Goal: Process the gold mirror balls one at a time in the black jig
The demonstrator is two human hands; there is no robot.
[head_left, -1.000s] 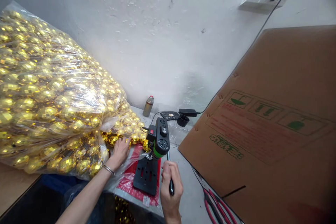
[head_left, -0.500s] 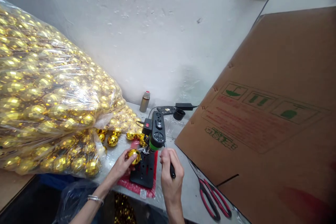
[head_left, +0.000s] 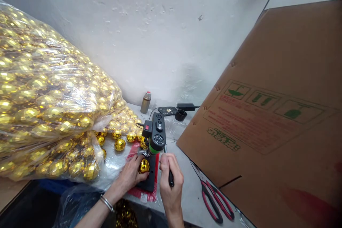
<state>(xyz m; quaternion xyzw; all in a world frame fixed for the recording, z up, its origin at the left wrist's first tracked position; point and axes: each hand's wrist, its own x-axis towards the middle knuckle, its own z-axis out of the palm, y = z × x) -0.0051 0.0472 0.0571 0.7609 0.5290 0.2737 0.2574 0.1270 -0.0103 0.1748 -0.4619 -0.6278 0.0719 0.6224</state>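
A gold mirrored ball (head_left: 144, 166) is held in my left hand (head_left: 131, 173), over the black base plate (head_left: 147, 184) of a small drill-press-like machine (head_left: 158, 133). The ball sits just below the green-ringed head of that machine. My right hand (head_left: 171, 178) is closed around the black handle (head_left: 171, 179) of a lever at the machine's right side. Red plastic wrap (head_left: 144, 194) lies beneath the base plate. Several loose gold balls, one of them a separate ball (head_left: 120, 144), rest to the left of the machine.
A large clear bag of gold balls (head_left: 53, 92) fills the left. On the right stands a cardboard box (head_left: 267, 114), with red-handled scissors (head_left: 217, 203) beside it. Behind the machine are a small bottle (head_left: 145, 102), a black cup (head_left: 181, 115) and a power adapter (head_left: 186, 107).
My left hand has moved right with the gold ball, bringing it under the machine's head. My right hand keeps hold of the handle. The view has shifted slightly.
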